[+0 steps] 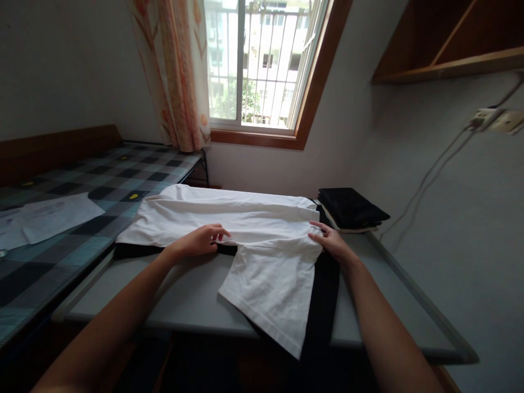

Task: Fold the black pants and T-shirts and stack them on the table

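A white T-shirt (245, 218) lies sideways across the table, its body partly folded lengthwise. One short sleeve (270, 289) spreads toward me and hangs over the front edge. Beneath it is a black cloth (325, 305), showing along the right side and under the lower left edge. My left hand (198, 240) is closed, with curled fingers at the shirt's near edge beside the underarm. At the shoulder end, my right hand (333, 244) pinches the white fabric between thumb and fingers. The fabric partly hides the fingertips of both hands.
The grey table (184, 295) has a raised rim. A black folder (352, 207) rests on papers at its back right. To the left is a bed with a checked cover (151, 169) and paper sheets (57, 215). Cables (429, 169) hang along the right wall.
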Available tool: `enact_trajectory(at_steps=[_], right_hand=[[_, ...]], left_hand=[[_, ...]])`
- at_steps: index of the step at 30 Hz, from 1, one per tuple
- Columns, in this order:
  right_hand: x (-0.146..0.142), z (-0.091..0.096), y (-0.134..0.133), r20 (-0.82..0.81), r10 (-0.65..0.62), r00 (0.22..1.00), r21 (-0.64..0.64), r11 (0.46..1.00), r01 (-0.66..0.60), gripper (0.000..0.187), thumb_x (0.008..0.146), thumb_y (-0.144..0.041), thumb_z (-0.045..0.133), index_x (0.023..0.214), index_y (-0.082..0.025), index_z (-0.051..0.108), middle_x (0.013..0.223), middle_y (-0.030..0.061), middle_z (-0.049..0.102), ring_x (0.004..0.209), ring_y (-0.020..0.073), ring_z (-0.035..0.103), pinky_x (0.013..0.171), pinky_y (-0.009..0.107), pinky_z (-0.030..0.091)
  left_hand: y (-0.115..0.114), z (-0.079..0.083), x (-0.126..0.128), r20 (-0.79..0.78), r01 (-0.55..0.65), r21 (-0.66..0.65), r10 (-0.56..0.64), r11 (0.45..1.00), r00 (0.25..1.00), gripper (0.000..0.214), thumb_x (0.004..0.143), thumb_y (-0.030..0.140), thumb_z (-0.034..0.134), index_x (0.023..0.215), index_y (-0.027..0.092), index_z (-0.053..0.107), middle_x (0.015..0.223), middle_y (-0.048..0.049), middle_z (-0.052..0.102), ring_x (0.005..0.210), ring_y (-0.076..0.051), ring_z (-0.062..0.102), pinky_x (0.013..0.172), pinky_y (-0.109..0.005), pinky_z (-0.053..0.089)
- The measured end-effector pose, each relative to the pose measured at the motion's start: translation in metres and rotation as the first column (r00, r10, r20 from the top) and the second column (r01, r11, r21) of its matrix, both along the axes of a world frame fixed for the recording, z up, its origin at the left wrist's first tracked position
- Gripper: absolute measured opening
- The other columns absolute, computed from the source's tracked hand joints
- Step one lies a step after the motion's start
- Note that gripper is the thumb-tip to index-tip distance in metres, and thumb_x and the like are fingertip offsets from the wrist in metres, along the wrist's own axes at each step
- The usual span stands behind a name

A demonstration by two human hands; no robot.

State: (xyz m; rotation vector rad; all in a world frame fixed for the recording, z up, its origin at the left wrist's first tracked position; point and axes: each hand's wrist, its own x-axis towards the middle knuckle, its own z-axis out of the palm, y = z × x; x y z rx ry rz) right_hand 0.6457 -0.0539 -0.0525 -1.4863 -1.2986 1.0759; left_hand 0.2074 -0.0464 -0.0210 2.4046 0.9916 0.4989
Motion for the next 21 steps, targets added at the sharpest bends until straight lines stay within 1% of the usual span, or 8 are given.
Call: enact_trajectory(at_steps=[2, 4, 8, 10, 13, 15, 18, 21], right_hand=[[0.0, 0.002, -0.001, 0.02, 0.042, 0.999, 0.004, 0.999, -0.042, 0.078, 0.058, -0.049, 0.081, 0.125, -0.015, 0.062, 0.063, -0.0023, 0.062, 0.043, 0.0083, 0.043, 0.038, 0.021, 0.033], [0.0, 0.001, 0.0, 0.01, 0.017, 1.0, 0.051, 0.999, -0.017, 0.072, 0.059, -0.053, 0.08, 0.118, -0.015, 0.066, 0.062, -0.0018, 0.062, 0.043, 0.0084, 0.044, 0.04, 0.022, 0.034], [0.001, -0.005, 0.008, -0.058, -0.123, 0.991, 0.194, 0.972, 0.132, 0.064, 0.057, -0.058, 0.078, 0.105, -0.016, 0.07, 0.07, 0.0028, 0.067, 0.056, 0.014, 0.056, 0.052, 0.026, 0.046], [0.002, -0.008, 0.01, 0.007, -0.149, 0.989, 0.222, 0.964, 0.144, 0.059, 0.059, -0.058, 0.076, 0.1, -0.016, 0.072, 0.07, 0.0035, 0.067, 0.057, 0.0154, 0.057, 0.053, 0.027, 0.046], [0.001, -0.009, 0.01, 0.187, -0.126, 0.974, 0.227, 0.97, 0.082, 0.055, 0.065, -0.059, 0.07, 0.099, -0.016, 0.073, 0.068, 0.0035, 0.067, 0.056, 0.0159, 0.055, 0.05, 0.027, 0.045], [-0.001, -0.006, 0.008, 0.273, -0.098, 0.957, 0.239, 0.971, 0.032, 0.054, 0.067, -0.059, 0.069, 0.101, -0.016, 0.073, 0.078, 0.0056, 0.07, 0.063, 0.0175, 0.059, 0.055, 0.028, 0.047], [-0.003, 0.001, 0.005, 0.331, -0.05, 0.942, 0.264, 0.964, -0.041, 0.054, 0.066, -0.055, 0.072, 0.104, -0.017, 0.073, 0.098, 0.0083, 0.072, 0.083, 0.0222, 0.064, 0.07, 0.031, 0.052], [-0.004, 0.004, 0.004, 0.349, -0.001, 0.937, 0.268, 0.958, -0.099, 0.057, 0.062, -0.053, 0.077, 0.107, -0.02, 0.072, 0.106, 0.0076, 0.072, 0.094, 0.0257, 0.065, 0.081, 0.035, 0.052]], left_hand=[[0.002, 0.003, -0.005, 0.003, -0.059, -0.001, 0.059, 0.998, 0.998, 0.027, 0.074, 0.016, 0.053, 0.094, 0.02, 0.071, 0.084, -0.0027, 0.062, 0.074, -0.016, 0.058, 0.071, -0.025, 0.046], [0.004, 0.004, -0.007, 0.035, -0.092, 0.0, 0.092, 0.996, 0.995, 0.016, 0.079, 0.022, 0.054, 0.081, 0.018, 0.07, 0.08, -0.0029, 0.062, 0.069, -0.014, 0.056, 0.066, -0.024, 0.044], [0.006, 0.002, -0.008, 0.097, -0.093, 0.021, 0.091, 0.995, 0.991, 0.017, 0.082, 0.026, 0.054, 0.076, 0.017, 0.068, 0.079, -0.0031, 0.062, 0.067, -0.013, 0.054, 0.064, -0.024, 0.043], [0.006, 0.001, -0.008, 0.068, -0.077, 0.004, 0.076, 0.997, 0.995, 0.015, 0.079, 0.024, 0.055, 0.076, 0.017, 0.068, 0.079, -0.0027, 0.061, 0.067, -0.013, 0.054, 0.065, -0.024, 0.043], [0.005, 0.0, -0.01, 0.015, -0.028, -0.083, 0.029, 0.996, 0.999, 0.015, 0.073, 0.025, 0.061, 0.083, 0.018, 0.07, 0.084, -0.0028, 0.062, 0.075, -0.016, 0.058, 0.071, -0.025, 0.046], [0.004, 0.0, -0.011, 0.01, -0.016, -0.121, 0.018, 0.993, 1.0, 0.022, 0.07, 0.025, 0.062, 0.089, 0.018, 0.07, 0.09, -0.0036, 0.063, 0.081, -0.018, 0.059, 0.075, -0.027, 0.048], [0.005, 0.0, -0.011, 0.014, -0.039, -0.109, 0.04, 0.993, 0.999, 0.017, 0.074, 0.028, 0.06, 0.085, 0.018, 0.07, 0.087, -0.0036, 0.062, 0.078, -0.018, 0.058, 0.072, -0.027, 0.048], [0.007, -0.001, -0.011, 0.053, -0.068, -0.054, 0.071, 0.996, 0.996, 0.017, 0.08, 0.029, 0.056, 0.077, 0.018, 0.068, 0.081, -0.0026, 0.06, 0.07, -0.015, 0.054, 0.067, -0.026, 0.045]])
